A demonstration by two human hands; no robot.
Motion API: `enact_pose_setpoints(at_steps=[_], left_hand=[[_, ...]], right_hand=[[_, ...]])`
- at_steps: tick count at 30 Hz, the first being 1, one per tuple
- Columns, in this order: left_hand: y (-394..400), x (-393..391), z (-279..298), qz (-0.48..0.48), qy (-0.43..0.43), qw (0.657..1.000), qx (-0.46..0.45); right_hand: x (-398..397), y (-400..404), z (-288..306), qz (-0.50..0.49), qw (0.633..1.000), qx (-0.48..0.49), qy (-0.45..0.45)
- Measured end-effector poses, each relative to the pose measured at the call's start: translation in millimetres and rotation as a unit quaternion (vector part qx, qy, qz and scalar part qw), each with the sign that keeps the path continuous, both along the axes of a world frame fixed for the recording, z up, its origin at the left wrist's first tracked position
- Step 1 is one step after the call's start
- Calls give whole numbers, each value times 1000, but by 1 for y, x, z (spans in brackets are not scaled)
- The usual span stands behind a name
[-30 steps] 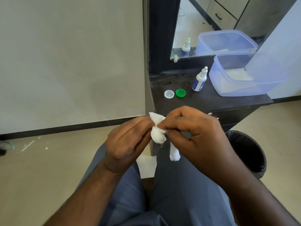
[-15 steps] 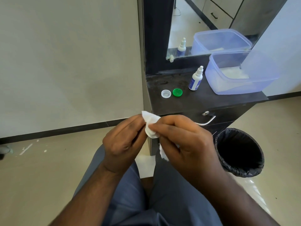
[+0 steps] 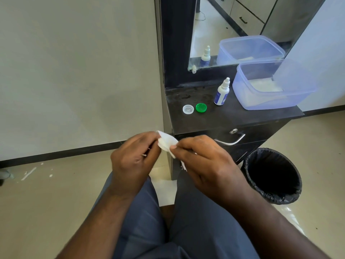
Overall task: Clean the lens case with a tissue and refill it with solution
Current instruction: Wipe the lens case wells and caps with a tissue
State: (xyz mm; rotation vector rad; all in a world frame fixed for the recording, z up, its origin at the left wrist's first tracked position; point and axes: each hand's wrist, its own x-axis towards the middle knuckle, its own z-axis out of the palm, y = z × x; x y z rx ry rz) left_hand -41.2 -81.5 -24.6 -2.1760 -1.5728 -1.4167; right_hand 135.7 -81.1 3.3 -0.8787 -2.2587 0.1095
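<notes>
A white tissue (image 3: 168, 142) is held between both hands above my lap. My left hand (image 3: 133, 161) has its fingers curled around something wrapped in the tissue; the lens case body is hidden there. My right hand (image 3: 205, 161) pinches the tissue with thumb and fingers. On the black counter (image 3: 224, 118) lie two loose caps, a clear one (image 3: 188, 109) and a green one (image 3: 201, 108). A small white solution bottle (image 3: 221, 92) with a blue label stands upright behind them.
A translucent blue plastic tub (image 3: 270, 85) sits at the counter's right, beneath a mirror (image 3: 233, 25). A drawer with a metal handle (image 3: 230, 142) is under the counter. A black lined bin (image 3: 272, 175) stands on the floor to my right.
Both hands have shifted slightly left and lower in view as my head turned. The tissue has been worked between the fingers, and its hanging tail is now mostly hidden behind my right hand.
</notes>
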Motion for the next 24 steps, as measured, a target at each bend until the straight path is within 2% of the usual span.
enact_pose_setpoints(at_steps=[4,10,13,15,19,24], left_hand=[[0,3,7,-6,-14,1000,-4],[-1,1,6,0,-47,999,1],[-4,4,3,-7,-27,999,18],[-5,6,4,-13,-14,999,31],[-5,9,7,-23,4,998,55],[-5,-2,5,-6,39,997,61]], right_hand=[[-2,-5,-8,2,1000,-2,21],[3,-6,-1,-105,972,-28,208],[-1,-2,10,-111,964,-34,241],[-7,1,15,-83,972,-36,216],[-15,1,13,-20,994,-40,97],[-1,-4,6,12,999,-20,45]])
